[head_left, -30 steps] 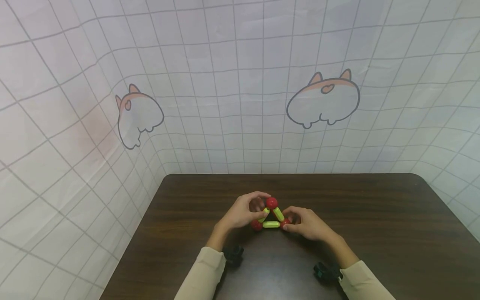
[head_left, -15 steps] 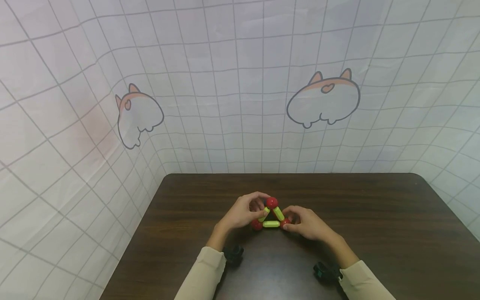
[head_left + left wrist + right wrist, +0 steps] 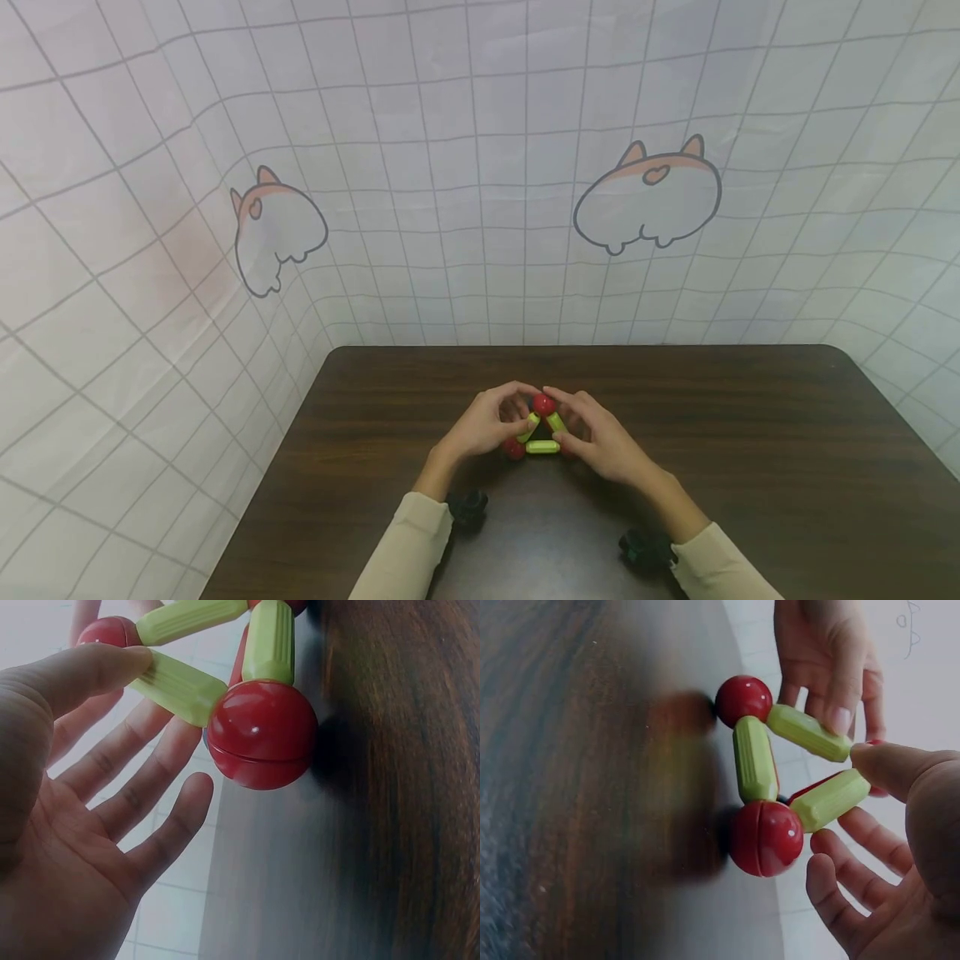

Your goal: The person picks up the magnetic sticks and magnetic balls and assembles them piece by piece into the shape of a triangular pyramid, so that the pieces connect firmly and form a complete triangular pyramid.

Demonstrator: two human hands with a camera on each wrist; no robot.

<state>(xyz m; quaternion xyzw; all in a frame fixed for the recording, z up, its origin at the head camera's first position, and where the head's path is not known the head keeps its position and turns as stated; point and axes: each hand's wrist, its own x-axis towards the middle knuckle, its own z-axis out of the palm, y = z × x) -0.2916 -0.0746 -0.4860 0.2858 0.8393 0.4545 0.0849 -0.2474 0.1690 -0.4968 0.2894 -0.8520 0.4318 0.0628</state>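
A ball-and-stick building toy stands on the table, its front a triangle of yellow-green sticks (image 3: 543,447) and red balls (image 3: 766,838). The top red ball (image 3: 544,405) shows between both hands in the head view. My left hand (image 3: 487,423) pinches the left slanted stick (image 3: 180,690), thumb in front and fingers behind. On the other side, my right hand (image 3: 611,442) holds the right slanted stick (image 3: 831,799) near the top ball, which its thumb largely hides in the right wrist view. A red stick (image 3: 239,656) shows partly behind the triangle.
The dark wood-grain table (image 3: 750,433) extends around both hands. A white gridded cloth (image 3: 465,192) with cartoon animals hangs behind and to the sides. Small black devices (image 3: 468,510) sit at both wrists.
My right hand has moved up from the lower right ball to the right slanted stick and the top ball. My left hand and the toy stay in place.
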